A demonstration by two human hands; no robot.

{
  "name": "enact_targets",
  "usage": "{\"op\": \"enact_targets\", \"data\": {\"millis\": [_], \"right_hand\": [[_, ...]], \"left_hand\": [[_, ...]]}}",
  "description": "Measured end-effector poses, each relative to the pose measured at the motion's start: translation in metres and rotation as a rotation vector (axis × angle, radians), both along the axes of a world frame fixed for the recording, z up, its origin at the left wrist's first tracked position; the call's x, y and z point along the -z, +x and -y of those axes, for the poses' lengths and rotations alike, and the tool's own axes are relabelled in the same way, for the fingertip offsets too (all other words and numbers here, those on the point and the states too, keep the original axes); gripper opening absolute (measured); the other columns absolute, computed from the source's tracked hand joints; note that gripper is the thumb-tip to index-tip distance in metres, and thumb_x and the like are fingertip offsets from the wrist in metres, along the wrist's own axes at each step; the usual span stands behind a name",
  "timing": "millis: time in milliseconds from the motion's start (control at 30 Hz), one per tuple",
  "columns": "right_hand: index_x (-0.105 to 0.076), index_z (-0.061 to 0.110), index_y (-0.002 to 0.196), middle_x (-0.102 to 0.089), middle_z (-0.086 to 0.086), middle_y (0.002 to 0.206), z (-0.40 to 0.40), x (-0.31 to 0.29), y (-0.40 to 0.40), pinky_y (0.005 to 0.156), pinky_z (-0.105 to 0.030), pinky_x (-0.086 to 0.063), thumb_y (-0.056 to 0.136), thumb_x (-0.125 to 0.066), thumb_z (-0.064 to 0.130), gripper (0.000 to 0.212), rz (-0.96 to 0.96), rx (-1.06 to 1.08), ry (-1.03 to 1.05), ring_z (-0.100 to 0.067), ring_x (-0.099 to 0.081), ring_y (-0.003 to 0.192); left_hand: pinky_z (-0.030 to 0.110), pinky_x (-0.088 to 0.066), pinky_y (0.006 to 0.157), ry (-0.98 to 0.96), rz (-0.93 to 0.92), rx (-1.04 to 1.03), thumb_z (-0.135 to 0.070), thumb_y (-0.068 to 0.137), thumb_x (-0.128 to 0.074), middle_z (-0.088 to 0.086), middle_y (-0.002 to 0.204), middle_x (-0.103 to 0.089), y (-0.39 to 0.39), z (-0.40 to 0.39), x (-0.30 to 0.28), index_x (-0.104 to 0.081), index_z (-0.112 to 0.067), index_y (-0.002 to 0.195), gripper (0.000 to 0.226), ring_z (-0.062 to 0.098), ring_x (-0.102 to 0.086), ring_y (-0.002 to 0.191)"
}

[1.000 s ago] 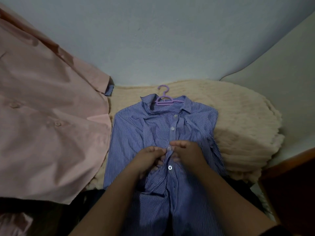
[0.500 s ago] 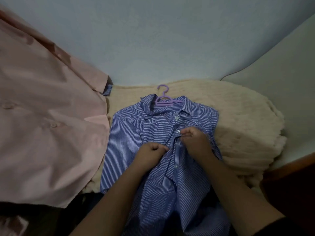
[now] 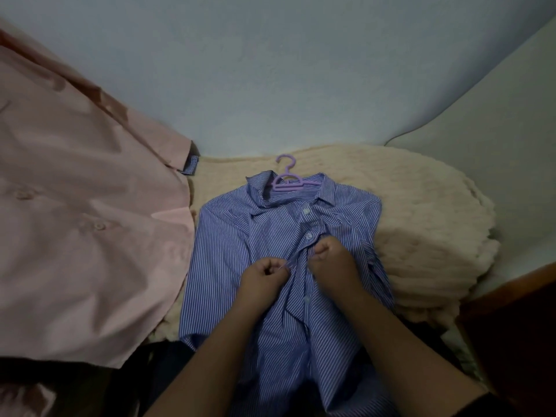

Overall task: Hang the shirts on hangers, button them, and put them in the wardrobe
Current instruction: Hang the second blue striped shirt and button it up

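Both hands have shifted along the striped shirt (image 3: 228, 254): left hand (image 3: 264, 273) and right hand (image 3: 326, 254) pinch its placket edges together for buttoning.

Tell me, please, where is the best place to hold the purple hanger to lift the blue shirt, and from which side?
Probably the hook of the purple hanger, taken from the far side, near the wall. The hook sticks out bare past the collar of the blue striped shirt, while the hanger's shoulders lie hidden inside the cloth. Both hands are busy now: the left hand and the right hand pinch the shirt's front.
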State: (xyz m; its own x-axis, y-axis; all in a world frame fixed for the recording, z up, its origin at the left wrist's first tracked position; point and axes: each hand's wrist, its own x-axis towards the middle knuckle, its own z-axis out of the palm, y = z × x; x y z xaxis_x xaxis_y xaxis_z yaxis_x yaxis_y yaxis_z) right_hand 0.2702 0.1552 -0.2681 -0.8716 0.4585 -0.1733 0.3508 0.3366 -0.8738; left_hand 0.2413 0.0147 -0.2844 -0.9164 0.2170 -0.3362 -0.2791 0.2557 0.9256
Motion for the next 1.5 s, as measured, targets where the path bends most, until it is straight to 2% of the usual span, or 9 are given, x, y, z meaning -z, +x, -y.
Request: {"op": "enact_targets", "data": {"millis": [300,400,533,667,833,1000,1200,1333,1500], "right_hand": [[-0.047,0.019,0.085,-0.058,-0.008,0.074,0.016,-0.005,0.009,0.069,-0.047,-0.055,0.079,-0.063,-0.005,0.029,0.048,0.054,-0.232,-0.024,-0.059,0.068],[-0.050,0.014,0.096,-0.058,-0.005,0.074,0.022,-0.002,0.008,0.065,-0.037,-0.054,0.082,-0.061,-0.003,0.025,0.049,0.057,-0.188,-0.020,-0.057,0.066],[-0.049,0.017,0.100,-0.055,0.001,0.075,0.027,-0.004,0.012,0.052,-0.021,-0.037,0.088,-0.052,0.003,0.018,0.036,0.040,-0.073,-0.010,-0.050,0.061],[-0.050,0.013,0.100,-0.059,-0.002,0.070,0.029,-0.007,0.014,0.050,-0.020,-0.040,0.082,-0.059,-0.005,0.026,0.039,0.067,-0.254,-0.011,-0.052,0.058],[-0.048,0.012,0.097,-0.064,-0.006,0.074,0.034,-0.008,0.014,0.056,-0.021,-0.045,0.078,-0.066,-0.008,0.033,0.023,0.121,-0.467,-0.011,-0.059,0.062],[-0.049,0.012,0.097,-0.062,-0.007,0.073,0.036,-0.007,0.012,0.047,-0.013,-0.042,0.077,-0.067,-0.007,0.033,-0.001,0.183,-0.450,-0.008,-0.055,0.055],[-0.050,0.013,0.095,-0.062,-0.005,0.074,0.038,-0.010,0.011,0.057,-0.026,-0.047,0.076,-0.068,-0.009,0.034,-0.003,0.229,-0.565,-0.015,-0.061,0.066],[-0.049,0.012,0.093,-0.061,-0.005,0.073,0.038,-0.011,0.010,0.059,-0.029,-0.050,0.076,-0.065,-0.012,0.034,0.000,0.227,-0.587,-0.018,-0.059,0.066],[-0.049,0.012,0.084,-0.060,-0.010,0.073,0.038,-0.012,0.010,0.053,-0.027,-0.047,0.074,-0.063,-0.017,0.033,-0.019,0.207,-0.536,-0.016,-0.055,0.057]], "left_hand": [[0.040,-0.052,0.081,0.142,0.094,-0.025,-0.002,0.083,-0.069,0.012,0.079,-0.070,0.005,0.004,0.002,-0.073,-0.011,0.086,0.010,0.027,-0.063,0.078],[0.043,-0.054,0.092,0.172,0.114,-0.029,-0.008,0.081,-0.073,0.015,0.092,-0.074,0.006,0.008,0.003,-0.074,-0.009,0.088,0.007,0.030,-0.069,0.093],[0.047,-0.054,0.091,0.160,0.102,-0.025,-0.015,0.078,-0.077,0.016,0.092,-0.073,0.008,0.010,0.004,-0.073,-0.008,0.086,0.012,0.032,-0.069,0.093],[0.043,-0.053,0.073,0.069,0.027,-0.050,-0.006,0.078,-0.073,0.016,0.081,-0.068,0.008,0.007,0.007,-0.069,-0.010,0.079,0.006,0.024,-0.059,0.072],[0.021,-0.046,0.055,0.057,0.016,-0.074,0.000,0.079,-0.070,0.003,0.072,-0.065,0.007,0.005,0.009,-0.067,-0.013,0.080,0.013,0.010,-0.055,0.058],[0.044,-0.054,0.088,0.193,0.151,-0.042,-0.007,0.084,-0.067,0.017,0.089,-0.073,0.002,0.011,0.006,-0.073,-0.008,0.083,0.006,0.034,-0.069,0.093],[0.048,-0.050,0.091,0.288,0.336,-0.078,-0.018,0.085,-0.059,0.026,0.099,-0.070,-0.004,0.014,-0.001,-0.070,0.005,0.097,0.028,0.038,-0.066,0.093],[0.043,-0.047,0.085,0.294,0.359,-0.075,-0.023,0.084,-0.056,0.023,0.094,-0.067,-0.006,0.013,0.000,-0.072,-0.003,0.088,0.026,0.033,-0.062,0.087],[0.051,-0.049,0.091,0.198,0.299,-0.054,-0.033,0.076,-0.063,0.019,0.090,-0.073,-0.007,0.013,0.002,-0.075,-0.008,0.081,0.028,0.037,-0.067,0.092]]}}
